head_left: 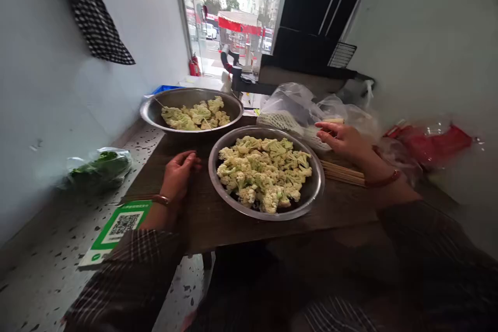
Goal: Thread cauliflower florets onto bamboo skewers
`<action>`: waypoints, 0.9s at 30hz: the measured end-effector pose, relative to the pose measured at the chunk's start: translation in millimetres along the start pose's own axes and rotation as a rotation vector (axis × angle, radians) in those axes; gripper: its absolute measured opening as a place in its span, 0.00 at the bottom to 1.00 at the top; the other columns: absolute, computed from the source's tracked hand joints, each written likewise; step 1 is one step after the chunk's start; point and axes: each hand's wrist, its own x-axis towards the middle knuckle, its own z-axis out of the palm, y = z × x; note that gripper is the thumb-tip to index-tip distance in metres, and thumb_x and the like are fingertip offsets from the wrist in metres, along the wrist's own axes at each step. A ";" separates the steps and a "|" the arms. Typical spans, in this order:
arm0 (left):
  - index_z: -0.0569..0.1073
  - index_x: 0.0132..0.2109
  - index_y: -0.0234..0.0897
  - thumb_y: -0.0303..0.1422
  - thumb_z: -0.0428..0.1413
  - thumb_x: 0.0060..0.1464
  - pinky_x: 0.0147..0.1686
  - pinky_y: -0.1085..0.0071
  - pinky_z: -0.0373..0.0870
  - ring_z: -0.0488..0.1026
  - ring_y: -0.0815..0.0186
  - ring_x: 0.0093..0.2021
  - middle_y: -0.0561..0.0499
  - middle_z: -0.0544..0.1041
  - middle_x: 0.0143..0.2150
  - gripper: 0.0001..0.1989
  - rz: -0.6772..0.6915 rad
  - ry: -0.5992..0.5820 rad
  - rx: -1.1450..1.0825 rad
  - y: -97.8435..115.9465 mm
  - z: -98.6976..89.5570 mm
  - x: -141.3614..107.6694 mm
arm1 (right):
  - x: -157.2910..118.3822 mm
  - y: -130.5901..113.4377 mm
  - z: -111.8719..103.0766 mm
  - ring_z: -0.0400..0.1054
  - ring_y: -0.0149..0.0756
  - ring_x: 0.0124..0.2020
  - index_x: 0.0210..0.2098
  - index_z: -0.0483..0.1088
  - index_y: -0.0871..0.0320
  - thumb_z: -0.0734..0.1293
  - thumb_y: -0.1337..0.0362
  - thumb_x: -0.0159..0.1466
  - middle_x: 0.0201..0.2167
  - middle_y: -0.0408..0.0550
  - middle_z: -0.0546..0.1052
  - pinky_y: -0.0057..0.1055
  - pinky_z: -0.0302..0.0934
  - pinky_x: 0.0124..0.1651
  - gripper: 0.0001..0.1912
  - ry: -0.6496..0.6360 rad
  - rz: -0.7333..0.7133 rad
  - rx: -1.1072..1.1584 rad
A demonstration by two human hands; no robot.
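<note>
Head view: bowl (266, 215) of cauliflower (264, 171) on worktop (249, 232). Sticks (342, 173) right of bowl, long axis roughly sideways, right ends nearer wearer. Left hand (178, 174), left of bowl: grip narrow. Right hand (342, 141), right of bowl: grip unclear.

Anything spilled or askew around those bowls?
No cauliflower looks spilled. One oddity: the rear metal bowl seems to jut past the left edge of the brown table; what supports that side isn't clear.
</note>
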 end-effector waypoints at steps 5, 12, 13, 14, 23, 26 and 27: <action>0.76 0.41 0.38 0.36 0.63 0.54 0.35 0.74 0.70 0.72 0.74 0.28 0.59 0.79 0.28 0.10 0.056 0.120 -0.037 40.6 -0.4 -11.0 | -42.8 73.6 -22.6 0.74 0.41 0.32 0.52 0.78 0.61 0.65 0.55 0.67 0.33 0.51 0.83 0.33 0.63 0.37 0.21 0.038 0.225 0.004; 0.77 0.43 0.42 0.39 0.63 0.55 0.33 0.72 0.70 0.72 0.71 0.31 0.60 0.79 0.31 0.10 0.258 0.015 0.008 99.5 44.8 -47.1 | -66.9 128.4 26.8 0.76 0.47 0.46 0.48 0.80 0.61 0.63 0.64 0.66 0.46 0.56 0.83 0.38 0.66 0.48 0.17 -0.130 0.177 -0.084; 0.78 0.43 0.41 0.37 0.63 0.55 0.33 0.72 0.70 0.72 0.71 0.30 0.57 0.79 0.31 0.10 0.230 -0.037 0.010 104.7 56.7 -52.4 | -69.9 129.6 35.7 0.75 0.48 0.47 0.47 0.80 0.61 0.63 0.65 0.66 0.47 0.57 0.82 0.40 0.66 0.50 0.16 -0.139 0.161 -0.074; 0.78 0.43 0.39 0.36 0.63 0.55 0.32 0.71 0.70 0.72 0.71 0.29 0.56 0.79 0.30 0.09 0.223 -0.082 0.005 108.9 69.2 -57.6 | -73.4 129.7 43.7 0.75 0.49 0.48 0.47 0.80 0.61 0.64 0.65 0.66 0.47 0.58 0.82 0.40 0.65 0.51 0.16 -0.148 0.145 -0.062; 0.77 0.45 0.32 0.31 0.58 0.58 0.29 0.74 0.69 0.72 0.73 0.26 0.51 0.76 0.31 0.09 0.292 -0.385 0.080 123.1 166.7 -83.9 | -121.2 115.7 80.1 0.71 0.46 0.46 0.52 0.76 0.60 0.60 0.65 0.70 0.45 0.59 0.78 0.36 0.62 0.46 0.17 -0.254 -0.174 -0.277; 0.76 0.44 0.33 0.30 0.58 0.58 0.28 0.75 0.69 0.72 0.73 0.26 0.51 0.76 0.30 0.08 0.272 -0.437 0.087 122.6 189.6 -77.5 | -133.0 115.7 85.4 0.71 0.45 0.43 0.49 0.77 0.61 0.60 0.64 0.71 0.44 0.59 0.77 0.35 0.59 0.43 0.16 -0.243 -0.161 -0.368; 0.76 0.43 0.33 0.30 0.58 0.58 0.28 0.75 0.69 0.72 0.74 0.25 0.52 0.76 0.30 0.07 0.266 -0.445 0.086 121.0 196.1 -74.1 | -135.6 116.8 86.6 0.70 0.44 0.42 0.48 0.77 0.61 0.60 0.63 0.72 0.42 0.58 0.77 0.34 0.58 0.42 0.15 -0.241 -0.154 -0.387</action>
